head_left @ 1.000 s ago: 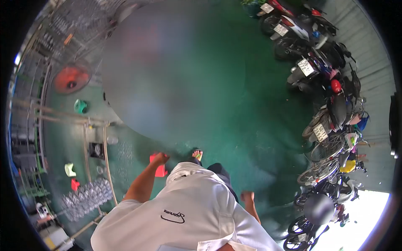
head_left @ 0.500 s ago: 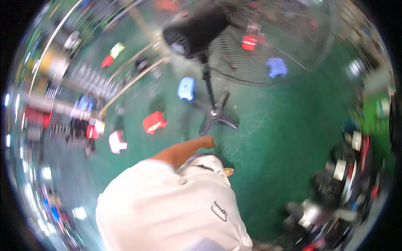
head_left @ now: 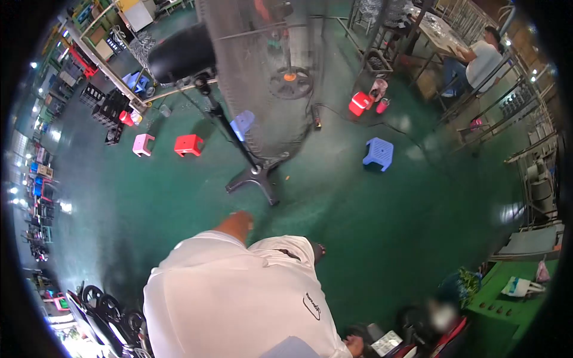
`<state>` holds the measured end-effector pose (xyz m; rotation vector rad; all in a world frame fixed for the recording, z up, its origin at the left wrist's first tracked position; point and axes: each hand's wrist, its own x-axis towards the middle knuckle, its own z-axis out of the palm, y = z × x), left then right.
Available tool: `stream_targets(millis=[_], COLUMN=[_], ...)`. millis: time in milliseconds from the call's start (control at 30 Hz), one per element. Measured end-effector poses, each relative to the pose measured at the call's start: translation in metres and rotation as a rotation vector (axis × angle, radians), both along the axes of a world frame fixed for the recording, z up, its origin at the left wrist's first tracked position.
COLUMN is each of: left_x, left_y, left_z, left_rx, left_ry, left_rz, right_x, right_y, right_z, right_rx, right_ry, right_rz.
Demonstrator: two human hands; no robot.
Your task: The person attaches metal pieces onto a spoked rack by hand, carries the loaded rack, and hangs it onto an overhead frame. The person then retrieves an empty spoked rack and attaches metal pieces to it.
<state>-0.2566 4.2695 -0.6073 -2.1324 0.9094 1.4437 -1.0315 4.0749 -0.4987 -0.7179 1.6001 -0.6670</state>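
Note:
My left hand (head_left: pixel 241 219) is stretched forward beyond my white shirt (head_left: pixel 233 298), in front of the fan's base and apart from it; its fingers are too foreshortened to read. At the lower edge, my right hand (head_left: pixel 354 345) hangs at my side, partly cut off, close to a light-coloured box (head_left: pixel 387 343). I cannot make out anything held in either hand. Ahead stands a large pedestal fan with a black motor housing (head_left: pixel 182 53), a wire cage (head_left: pixel 262 71) and a dark cross-shaped base (head_left: pixel 255 171).
Pink (head_left: pixel 143 144), red (head_left: pixel 188 145) and blue stools (head_left: pixel 378 153) stand on the green floor (head_left: pixel 334 227). A cable (head_left: pixel 397 127) crosses it. Another person (head_left: pixel 482 64) sits at a table at the upper right. Motorbikes (head_left: pixel 107 319) stand lower left; a green table (head_left: pixel 510 298) is at right.
My view has swung to the right, bringing the seated person and green table into sight. The fan and stools now appear farther left. My right hand has come into view.

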Motion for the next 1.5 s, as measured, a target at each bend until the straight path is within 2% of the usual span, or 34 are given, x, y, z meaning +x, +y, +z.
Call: stream_targets(millis=[33, 67, 100, 133, 200, 267, 300, 400, 467, 500, 533, 567, 600, 633, 667, 700, 733, 867, 1000, 1067, 1133, 1167, 1200, 1233, 1267, 1300, 1333, 1400, 1433, 1500], left_x=[-0.032, -0.065, -0.112, -0.145, -0.213, -0.262, -0.285, -0.321, -0.335, -0.333, -0.327, -0.311, -0.311, -0.284, -0.290, -0.295, -0.295, -0.321, -0.372, -0.405, -0.437, -0.452, -0.466, -0.482, -0.492, -0.507, -0.522, -0.554, -0.568, -0.586], left_y=[-0.065, -0.158, -0.251, -0.318, -0.450, -0.559, -0.605, -0.698, -0.743, -0.750, -0.752, -0.748, -0.744, -0.718, -0.722, -0.734, -0.744, -0.840, -0.995, -1.094, -1.203, -1.260, -1.323, -1.383, -1.444, -1.503, -1.556, -1.654, -1.694, -1.764], left_z=[-0.011, -0.019, 0.052, 0.069, 0.134, 0.200, 0.214, 0.207, 0.178, 0.137, 0.097, 0.037, 0.047, 0.006, 0.059, 0.083, 0.092, 0.098, 0.081, 0.076, 0.083, 0.092, 0.105, 0.129, 0.144, 0.166, 0.198, 0.283, 0.320, 0.345], left_rx=[-0.163, -0.106, -0.267, -0.576, -0.879, -0.971, -0.997, -1.051, -0.845, -0.921, -0.777, -0.562, -0.345, -0.457, -0.147, -0.058, -0.029, 0.023, -0.024, -0.085, -0.192, -0.279, -0.392, -0.507, -0.602, -0.678, -0.759, -0.666, -0.621, -0.409], left_ry=[0.082, 0.161, 0.103, 0.175, 0.402, 0.567, 0.634, 0.610, 0.463, 0.377, 0.296, 0.292, 0.251, 0.255, 0.176, 0.141, 0.116, 0.063, 0.082, 0.107, 0.117, 0.114, 0.120, 0.134, 0.303, 0.349, 0.399, 0.438, 0.458, 0.631], left_rz=[0.050, -0.112, -0.068, -0.066, 0.000, -0.046, -0.045, -0.059, -0.031, -0.051, -0.037, -0.025, 0.042, -0.240, -0.158, -0.120, -0.078, 0.026, 0.061, 0.032, -0.035, -0.068, -0.090, -0.081, 0.019, 0.020, 0.020, -0.205, -0.315, -0.586], right_x=[0.042, 0.099, 0.101, 0.100, 0.110, 0.110, 0.104, 0.072, 0.035, 0.018, -0.003, -0.024, -0.051, -0.076, -0.100, -0.125, -0.117, -0.185, -0.213, -0.233, -0.233, -0.240, -0.241, -0.240, -0.229, -0.226, -0.229, -0.243, -0.248, -0.269], right_y=[0.002, 0.003, -0.015, -0.032, -0.068, -0.113, -0.136, -0.207, -0.260, -0.289, -0.316, -0.350, -0.392, -0.434, -0.486, -0.547, -0.622, -0.835, -0.972, -1.009, -1.043, -1.054, -1.070, -1.096, -1.128, -1.166, -1.200, -1.273, -1.305, -1.388], right_z=[-0.002, 0.008, 0.004, 0.009, 0.005, -0.001, -0.007, -0.015, -0.017, -0.016, -0.016, -0.014, -0.017, -0.016, -0.017, -0.011, 0.050, 0.056, 0.035, -0.011, 0.001, 0.002, 0.002, 0.024, 0.076, 0.118, 0.154, 0.188, 0.189, 0.192], right_rx=[-0.008, -0.011, 0.065, 0.145, 0.251, 0.315, 0.351, 0.449, 0.501, 0.519, 0.537, 0.527, 0.493, 0.438, 0.362, 0.285, 0.119, -0.097, 0.071, 0.195, 0.385, 0.361, 0.339, 0.222, 0.102, -0.018, -0.035, -0.057, -0.216, -0.123], right_ry=[0.098, 0.195, 0.198, 0.190, 0.153, 0.123, 0.104, 0.083, 0.069, 0.057, 0.041, 0.029, 0.024, 0.029, 0.040, 0.067, 0.131, 0.128, 0.177, 0.178, 0.160, 0.062, -0.045, 0.056, 0.153, 0.251, 0.231, 0.195, 0.151, 0.116], right_rz=[-0.043, -0.086, -0.121, -0.126, -0.145, -0.182, -0.201, -0.237, -0.243, -0.246, -0.252, -0.250, -0.247, -0.229, -0.240, -0.233, -0.440, -0.367, -0.297, -0.065, -0.009, 0.000, 0.010, 0.096, 0.180, 0.260, 0.281, 0.327, 0.356, 0.459])
